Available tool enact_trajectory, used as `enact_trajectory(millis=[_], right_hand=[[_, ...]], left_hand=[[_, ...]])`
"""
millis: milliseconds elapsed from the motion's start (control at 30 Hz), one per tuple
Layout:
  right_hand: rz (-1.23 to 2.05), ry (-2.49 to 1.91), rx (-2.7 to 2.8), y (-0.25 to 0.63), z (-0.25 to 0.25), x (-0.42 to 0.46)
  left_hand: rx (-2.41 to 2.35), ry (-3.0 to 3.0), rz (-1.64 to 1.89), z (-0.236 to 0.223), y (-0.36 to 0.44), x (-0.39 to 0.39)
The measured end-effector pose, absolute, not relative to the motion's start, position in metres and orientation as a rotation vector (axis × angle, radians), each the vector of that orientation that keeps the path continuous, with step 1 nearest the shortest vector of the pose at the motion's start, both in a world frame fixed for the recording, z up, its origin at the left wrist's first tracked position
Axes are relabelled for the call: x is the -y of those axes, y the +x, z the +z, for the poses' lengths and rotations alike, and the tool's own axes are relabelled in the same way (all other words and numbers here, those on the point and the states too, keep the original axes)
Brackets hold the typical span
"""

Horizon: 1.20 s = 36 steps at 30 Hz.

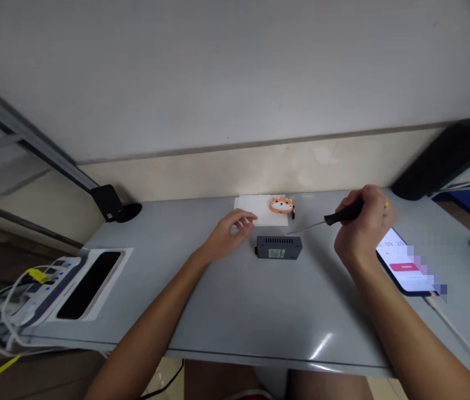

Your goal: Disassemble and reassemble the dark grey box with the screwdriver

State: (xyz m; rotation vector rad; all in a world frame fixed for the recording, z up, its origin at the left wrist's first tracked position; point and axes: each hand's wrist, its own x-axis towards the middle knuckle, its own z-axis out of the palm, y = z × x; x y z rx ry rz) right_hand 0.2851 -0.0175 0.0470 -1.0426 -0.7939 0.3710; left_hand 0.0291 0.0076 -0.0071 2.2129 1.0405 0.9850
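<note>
My right hand (362,228) is closed around the black handle of a screwdriver (345,213). Its thin metal shaft points left, with the tip by the far edge of a small dark grey box (279,248); whether they touch I cannot tell. The box has a row of slots, a green label and a black knob or plug at its left end. Just left of the box, my left hand (231,233) holds nothing, its fingers loosely curled and apart. Behind it lies white paper (255,210), bearing an orange and white animal-faced case (281,205).
A lit phone (405,266) with a white cable lies beneath my right wrist. At left are a dark-screened phone (89,286) on white paper and a power strip (51,289) with tangled cables. Black stands (114,205) and a dark cylinder (439,158) stand along the back.
</note>
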Motion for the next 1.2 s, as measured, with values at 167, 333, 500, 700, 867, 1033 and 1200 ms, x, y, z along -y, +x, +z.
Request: enact_trajectory(millis=[167,333,500,700,867,1033,1200], right_hand=[[0.428,-1.015,0.697,0.293,0.046,0.01],[0.494,-0.985,0.628,0.296,0.044,0.005],[0.501,-1.032,0.625,0.295,0.043,0.005],[0.557,-1.137,0.728,0.286,0.04,0.009],[0.628,-1.18,0.762,0.282,0.039,0.011],[0.631,-1.17,0.77,0.283,0.038,0.01],[0.614,-1.173,0.768,0.285,0.039,0.009]], left_hand=[[-0.841,2.287,0.691,0.008,0.046,0.019],[-0.973,2.7,0.885,-0.012,0.057,0.021],[-0.904,2.895,0.997,-0.016,0.061,0.02],[-0.799,2.877,0.901,-0.021,0.068,0.029],[-0.825,2.767,0.694,-0.027,0.067,0.031],[-0.846,2.695,0.628,-0.023,0.065,0.032],[-1.104,2.538,0.469,-0.008,0.071,0.039]])
